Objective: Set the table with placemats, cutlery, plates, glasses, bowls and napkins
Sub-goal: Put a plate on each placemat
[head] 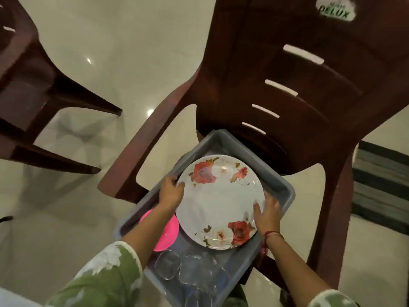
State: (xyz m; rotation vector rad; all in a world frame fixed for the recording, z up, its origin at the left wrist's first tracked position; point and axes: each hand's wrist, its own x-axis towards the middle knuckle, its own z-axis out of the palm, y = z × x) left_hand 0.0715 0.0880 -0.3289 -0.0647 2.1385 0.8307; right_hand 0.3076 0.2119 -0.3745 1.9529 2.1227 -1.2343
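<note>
- Left hand (171, 191): fingers curled over the far-left rim of the floral plate (221, 202), gripping the edge. Rest of the hand is outside the rim.
- Right hand (269, 209): thumb lies on the plate face at the right rim and the fingers wrap the edge. Fingertips are hidden, so I can't tell how far under they go.
- The plate is white and round, with red roses at its far and near edges. It is held roughly level between both hands, over the grey plastic tub (285, 187). Can't tell if it is lifted clear or resting on something underneath.
- Pink bowl (163, 231) is in the left part of the tub, partly under the left forearm and just beside the plate.
- Clear glasses (188, 269) are grouped in the near end of the tub; count unclear because of blur.
- The tub sits on the seat of a brown plastic chair (287, 85). A second brown chair (26, 85) is far left.
- Red thread bracelet (273, 234) on the right wrist, green printed sleeve (104, 278) on the left arm.
- Glossy pale tile floor (110, 41), striped rug (380, 185) at right.
</note>
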